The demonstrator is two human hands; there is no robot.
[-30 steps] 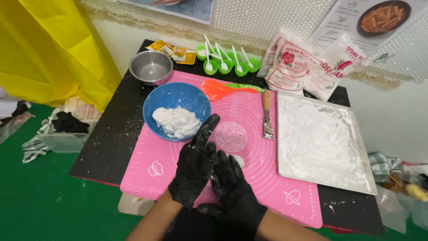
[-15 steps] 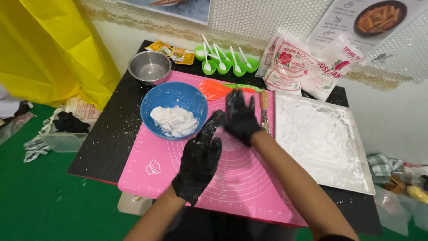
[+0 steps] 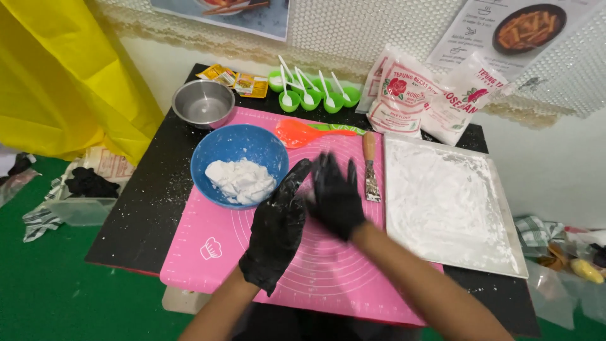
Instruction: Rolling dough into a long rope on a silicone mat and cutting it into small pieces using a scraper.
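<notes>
A black surface carries everything, and on it lies a wide pink silicone mat printed with white circles. To the right of the mat sits a square white tray, dusted all over with flour. Far right, two flour bags lean against the wall. On the far left part of the mat stands a blue bowl with a lump of white dough inside it. Beyond it, off the mat, is an empty steel bowl.

Over the middle of the mat, both hands wear black gloves smeared with flour. The left hand is flat with fingers straight, and the right hand lies palm to palm against it, fingers spread (whether anything is pressed between the palms cannot be told). Neither hand is clenched.

Just right of the hands lies a scraper with a wooden handle. Beyond them rests an orange spatula, and farther still a row of small green cups holding white spoons. Yellow sachets lie at the far left.
</notes>
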